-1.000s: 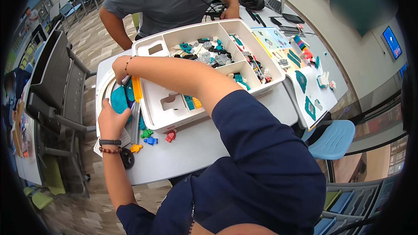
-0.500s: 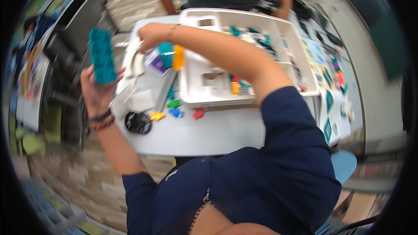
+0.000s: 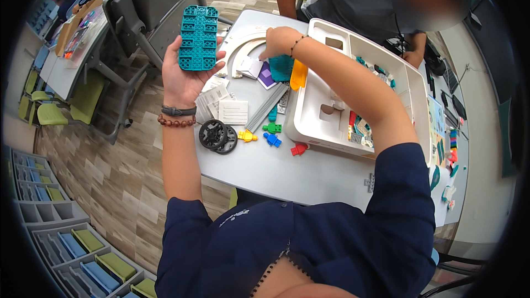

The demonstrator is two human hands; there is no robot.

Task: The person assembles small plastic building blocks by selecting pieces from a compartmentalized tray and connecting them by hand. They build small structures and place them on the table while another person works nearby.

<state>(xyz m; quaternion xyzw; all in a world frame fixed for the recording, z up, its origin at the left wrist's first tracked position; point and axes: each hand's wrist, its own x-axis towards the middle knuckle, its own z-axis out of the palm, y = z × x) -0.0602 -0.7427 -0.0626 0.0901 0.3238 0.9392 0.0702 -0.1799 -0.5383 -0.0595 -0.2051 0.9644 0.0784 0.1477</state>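
Note:
My left hand (image 3: 190, 80) grips a teal building-brick plate (image 3: 199, 38) and holds it up beyond the table's left edge, its side with rows of holes and cells facing me. My right hand (image 3: 280, 43) reaches across the white storage tray (image 3: 309, 132) to its far left. Its fingers are bent down among loose parts; whatever lies in them is hidden. Beside it are white curved pieces (image 3: 237, 55), a purple card-like piece (image 3: 266, 76), a teal part (image 3: 281, 68) and a yellow-orange part (image 3: 298, 74).
Black wheels (image 3: 218, 136), white paper slips (image 3: 233, 111), a long grey piece (image 3: 267, 107) and small yellow, green, blue and red figures (image 3: 271, 139) lie on the table (image 3: 265, 176). Another person (image 3: 353, 5) is at the far side. Instruction sheets (image 3: 439, 121) lie on the right.
The view has swung left, so the table sits further right in it. The teal plate, tilted earlier, is now nearly upright. My right hand stays by the tray's far left corner.

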